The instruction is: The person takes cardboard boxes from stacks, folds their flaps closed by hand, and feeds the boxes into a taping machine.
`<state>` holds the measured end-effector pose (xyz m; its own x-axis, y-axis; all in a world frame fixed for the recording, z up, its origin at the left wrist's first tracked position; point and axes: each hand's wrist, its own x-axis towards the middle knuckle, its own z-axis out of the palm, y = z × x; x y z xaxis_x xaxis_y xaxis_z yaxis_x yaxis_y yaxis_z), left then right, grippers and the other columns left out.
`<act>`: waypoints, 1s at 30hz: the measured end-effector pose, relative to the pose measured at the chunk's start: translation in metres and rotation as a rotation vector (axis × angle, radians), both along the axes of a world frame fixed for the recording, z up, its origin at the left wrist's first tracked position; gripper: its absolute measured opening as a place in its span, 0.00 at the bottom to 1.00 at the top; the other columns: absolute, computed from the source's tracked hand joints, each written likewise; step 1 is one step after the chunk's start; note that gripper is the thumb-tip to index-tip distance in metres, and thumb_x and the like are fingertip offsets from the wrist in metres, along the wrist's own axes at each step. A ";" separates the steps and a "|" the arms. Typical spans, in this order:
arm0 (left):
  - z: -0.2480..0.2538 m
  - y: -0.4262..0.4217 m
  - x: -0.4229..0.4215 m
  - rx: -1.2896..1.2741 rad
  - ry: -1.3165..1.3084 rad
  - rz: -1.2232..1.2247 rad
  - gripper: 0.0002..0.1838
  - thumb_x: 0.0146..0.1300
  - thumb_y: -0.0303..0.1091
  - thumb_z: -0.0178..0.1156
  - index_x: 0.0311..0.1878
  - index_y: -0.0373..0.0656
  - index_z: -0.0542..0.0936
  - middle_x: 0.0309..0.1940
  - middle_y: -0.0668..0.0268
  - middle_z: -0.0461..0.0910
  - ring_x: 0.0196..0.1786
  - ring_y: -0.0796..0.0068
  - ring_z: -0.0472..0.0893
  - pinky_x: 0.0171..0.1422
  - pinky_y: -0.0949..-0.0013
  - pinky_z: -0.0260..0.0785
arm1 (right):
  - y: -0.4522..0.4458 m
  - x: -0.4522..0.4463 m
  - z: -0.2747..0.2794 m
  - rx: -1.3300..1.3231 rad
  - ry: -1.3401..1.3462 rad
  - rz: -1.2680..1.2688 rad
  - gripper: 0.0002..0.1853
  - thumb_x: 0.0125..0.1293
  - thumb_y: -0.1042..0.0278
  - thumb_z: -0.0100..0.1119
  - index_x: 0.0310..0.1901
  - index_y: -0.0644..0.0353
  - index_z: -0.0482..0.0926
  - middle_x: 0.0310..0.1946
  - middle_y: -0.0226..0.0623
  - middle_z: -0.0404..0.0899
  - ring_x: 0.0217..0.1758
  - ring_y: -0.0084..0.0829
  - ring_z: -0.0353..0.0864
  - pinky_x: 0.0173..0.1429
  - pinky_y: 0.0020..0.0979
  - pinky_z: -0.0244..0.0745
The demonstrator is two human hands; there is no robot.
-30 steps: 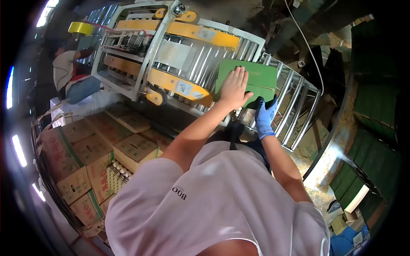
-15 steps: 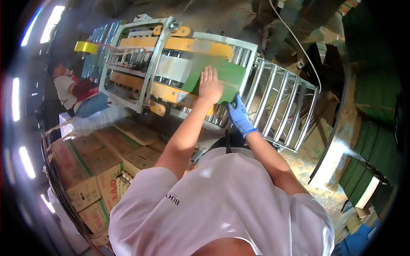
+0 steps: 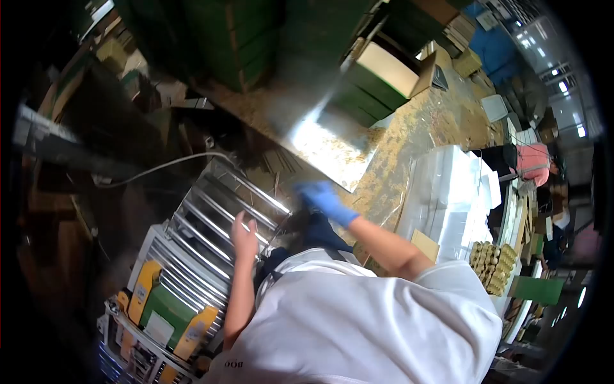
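My left hand (image 3: pixel 244 238), bare, is beside the end section of the roller conveyor (image 3: pixel 217 221), fingers apart and nothing in them. My right hand (image 3: pixel 325 201), in a blue glove, is out ahead of my body above the floor, touching nothing that I can see; its fingers are smeared by motion. A green box (image 3: pixel 167 306) with a pale patch on top lies in the box-taping machine (image 3: pixel 153 358) at lower left, between yellow side guides (image 3: pixel 195 331). Neither hand is on the box.
A stack of green boxes (image 3: pixel 230 45) stands ahead, with an open box (image 3: pixel 377 80) beside it. Plastic-wrapped goods (image 3: pixel 441 192) and egg trays (image 3: pixel 492 265) are on the right. A person in a pink top (image 3: pixel 534 163) is farther off. A cable (image 3: pixel 160 165) trails past the conveyor.
Both hands have left the green box, which is deeper in the machine. My view and body have turned right, towards the stacked green boxes; my right hand has swung outward.
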<state>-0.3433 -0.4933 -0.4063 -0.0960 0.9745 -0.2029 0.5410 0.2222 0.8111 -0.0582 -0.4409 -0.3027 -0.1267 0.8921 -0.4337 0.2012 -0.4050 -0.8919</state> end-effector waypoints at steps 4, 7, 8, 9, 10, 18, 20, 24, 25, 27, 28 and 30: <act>0.050 0.114 0.155 -0.078 -0.735 -0.151 0.29 0.75 0.34 0.60 0.75 0.38 0.66 0.69 0.51 0.75 0.67 0.66 0.77 0.70 0.66 0.70 | 0.020 0.214 0.002 0.463 -0.043 -0.802 0.23 0.75 0.52 0.56 0.63 0.54 0.82 0.19 0.25 0.70 0.20 0.22 0.73 0.32 0.24 0.74; 0.088 0.197 0.270 0.002 -0.847 -0.242 0.37 0.71 0.36 0.66 0.78 0.35 0.61 0.72 0.48 0.70 0.69 0.62 0.76 0.69 0.63 0.71 | 0.072 0.334 0.013 0.595 0.003 -0.945 0.34 0.76 0.46 0.58 0.74 0.59 0.67 0.45 0.37 0.77 0.38 0.22 0.77 0.44 0.30 0.79; 0.109 0.224 0.301 0.081 -0.688 -0.325 0.46 0.68 0.41 0.70 0.81 0.37 0.55 0.75 0.45 0.64 0.70 0.58 0.75 0.71 0.60 0.70 | 0.094 0.363 0.021 0.627 -0.043 -0.933 0.38 0.75 0.44 0.59 0.76 0.61 0.62 0.55 0.42 0.77 0.46 0.24 0.78 0.50 0.31 0.79; 0.140 0.239 0.334 0.018 -0.749 -0.263 0.50 0.67 0.45 0.71 0.82 0.39 0.51 0.77 0.45 0.60 0.72 0.56 0.72 0.72 0.58 0.68 | 0.119 0.390 0.021 0.716 -0.129 -0.855 0.41 0.75 0.42 0.58 0.77 0.62 0.60 0.65 0.47 0.74 0.55 0.28 0.79 0.60 0.33 0.78; 0.163 0.256 0.367 -0.038 -0.815 -0.192 0.54 0.66 0.49 0.71 0.83 0.40 0.48 0.79 0.45 0.56 0.75 0.54 0.69 0.74 0.56 0.66 | 0.146 0.417 0.020 0.704 -0.122 -0.806 0.42 0.75 0.40 0.58 0.78 0.62 0.59 0.68 0.47 0.71 0.62 0.31 0.72 0.65 0.34 0.70; 0.197 0.321 0.465 -0.016 -0.949 0.280 0.47 0.68 0.53 0.69 0.80 0.49 0.53 0.77 0.54 0.59 0.77 0.60 0.61 0.79 0.55 0.55 | 0.281 0.492 0.041 0.824 -0.172 -0.311 0.28 0.80 0.55 0.51 0.75 0.57 0.64 0.70 0.41 0.70 0.72 0.36 0.67 0.76 0.33 0.59; 0.181 0.323 0.473 0.010 -0.955 0.317 0.47 0.67 0.53 0.69 0.80 0.49 0.53 0.76 0.52 0.59 0.76 0.58 0.62 0.79 0.55 0.56 | 0.283 0.494 0.040 0.742 0.126 -0.372 0.25 0.77 0.60 0.55 0.71 0.56 0.67 0.62 0.36 0.74 0.66 0.33 0.71 0.71 0.32 0.65; 0.152 0.322 0.490 0.109 -0.980 0.453 0.45 0.67 0.51 0.70 0.79 0.49 0.56 0.75 0.50 0.59 0.75 0.57 0.64 0.77 0.55 0.59 | 0.297 0.511 0.031 0.573 0.384 -0.514 0.28 0.68 0.63 0.66 0.68 0.55 0.69 0.60 0.32 0.74 0.67 0.31 0.70 0.69 0.32 0.69; 0.155 0.318 0.490 0.149 -1.144 0.475 0.44 0.69 0.49 0.69 0.79 0.47 0.57 0.74 0.53 0.62 0.74 0.58 0.65 0.76 0.56 0.60 | 0.294 0.514 0.034 0.637 0.303 -0.512 0.32 0.63 0.65 0.71 0.68 0.57 0.69 0.62 0.33 0.74 0.69 0.32 0.70 0.70 0.32 0.68; 0.161 0.307 0.489 0.205 -1.372 0.486 0.41 0.70 0.47 0.67 0.78 0.46 0.58 0.72 0.56 0.66 0.73 0.61 0.68 0.76 0.58 0.61 | 0.284 0.505 0.065 0.760 0.199 -0.422 0.39 0.53 0.69 0.75 0.68 0.59 0.69 0.62 0.34 0.74 0.71 0.33 0.69 0.73 0.33 0.67; 0.163 0.303 0.489 0.227 -1.435 0.477 0.40 0.71 0.46 0.67 0.78 0.46 0.58 0.72 0.57 0.67 0.72 0.62 0.68 0.76 0.58 0.62 | 0.278 0.493 0.091 0.824 0.148 -0.374 0.42 0.49 0.70 0.77 0.68 0.59 0.69 0.63 0.34 0.74 0.72 0.34 0.68 0.74 0.33 0.66; 0.158 0.299 0.489 0.236 -1.492 0.518 0.39 0.71 0.46 0.66 0.78 0.46 0.59 0.72 0.59 0.67 0.72 0.63 0.69 0.76 0.58 0.62 | 0.266 0.463 0.133 0.804 0.135 -0.429 0.48 0.36 0.75 0.77 0.67 0.60 0.69 0.63 0.34 0.73 0.72 0.35 0.68 0.76 0.34 0.64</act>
